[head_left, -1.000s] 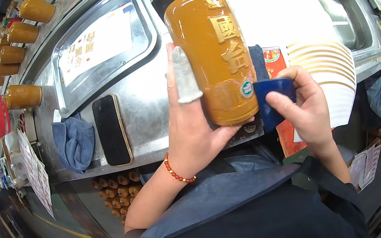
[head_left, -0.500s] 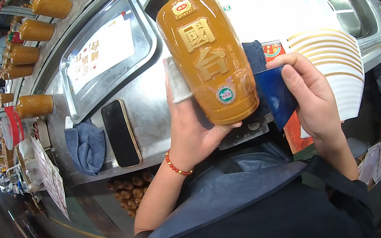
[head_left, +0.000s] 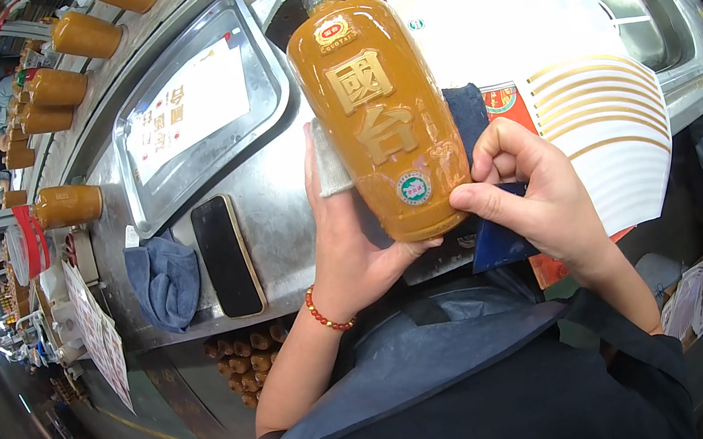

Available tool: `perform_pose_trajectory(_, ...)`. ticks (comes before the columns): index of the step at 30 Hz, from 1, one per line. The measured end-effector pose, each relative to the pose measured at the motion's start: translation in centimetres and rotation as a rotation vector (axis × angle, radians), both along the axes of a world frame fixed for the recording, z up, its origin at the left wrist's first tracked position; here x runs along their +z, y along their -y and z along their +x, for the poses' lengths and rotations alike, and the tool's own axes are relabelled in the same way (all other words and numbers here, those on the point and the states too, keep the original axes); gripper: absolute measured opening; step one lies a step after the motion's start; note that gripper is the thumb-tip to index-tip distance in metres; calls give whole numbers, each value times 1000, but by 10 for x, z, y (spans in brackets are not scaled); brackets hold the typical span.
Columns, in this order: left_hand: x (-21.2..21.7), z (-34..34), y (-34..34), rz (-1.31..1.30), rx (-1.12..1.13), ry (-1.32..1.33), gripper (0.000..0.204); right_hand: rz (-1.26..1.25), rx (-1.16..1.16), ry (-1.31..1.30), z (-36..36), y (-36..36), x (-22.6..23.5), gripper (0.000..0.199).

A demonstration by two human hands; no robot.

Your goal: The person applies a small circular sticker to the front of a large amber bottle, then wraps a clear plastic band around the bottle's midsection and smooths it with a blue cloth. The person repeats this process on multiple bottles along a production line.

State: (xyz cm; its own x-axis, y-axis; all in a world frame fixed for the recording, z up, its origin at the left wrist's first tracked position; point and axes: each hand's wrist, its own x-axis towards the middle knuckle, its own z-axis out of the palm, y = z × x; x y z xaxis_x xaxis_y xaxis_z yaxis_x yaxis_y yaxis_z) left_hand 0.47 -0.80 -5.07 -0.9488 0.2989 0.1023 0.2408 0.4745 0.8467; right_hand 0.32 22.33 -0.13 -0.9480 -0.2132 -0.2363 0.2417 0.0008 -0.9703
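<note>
An amber-brown glass bottle (head_left: 376, 113) with raised gold characters, a small round green-and-white sticker (head_left: 413, 189) and a clear neck leans back, neck pointing away from me. My left hand (head_left: 355, 237) is wrapped round its lower left side, thumb at the base. A grey-white cloth wrap (head_left: 330, 163) shows by those fingers. At the bottle's lower right edge, the thumb and curled forefinger of my right hand (head_left: 532, 189) are pinched together. A flat blue scraper (head_left: 499, 241) sticks out below that thumb, seemingly tucked in the curled fingers; the grip itself is hidden.
On the metal bench lie a steel tray (head_left: 270, 93) with a printed sheet, a phone (head_left: 227, 254) and a blue-grey cloth (head_left: 165, 283). White gold-striped labels (head_left: 612, 166) are fanned at right, before a sink (head_left: 642, 13). More amber bottles (head_left: 86, 36) stand at far left.
My right hand has moved left to the bottle's lower right edge, its fingertips now pinched. The blue scraper has turned and dropped lower, under the hand. The bottle has shifted slightly left and nearer.
</note>
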Motion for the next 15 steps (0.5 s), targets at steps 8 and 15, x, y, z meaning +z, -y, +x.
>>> perform_pose_trajectory(8, -2, -3, 8, -16, -50, -105, 129, -23, -129, 38, -5, -23, -6, 17)
perform_pose_trajectory(15, 20, -7, -13, 101, 50, -227, 134, 416, -76, -678, 20, -3, 25, 47)
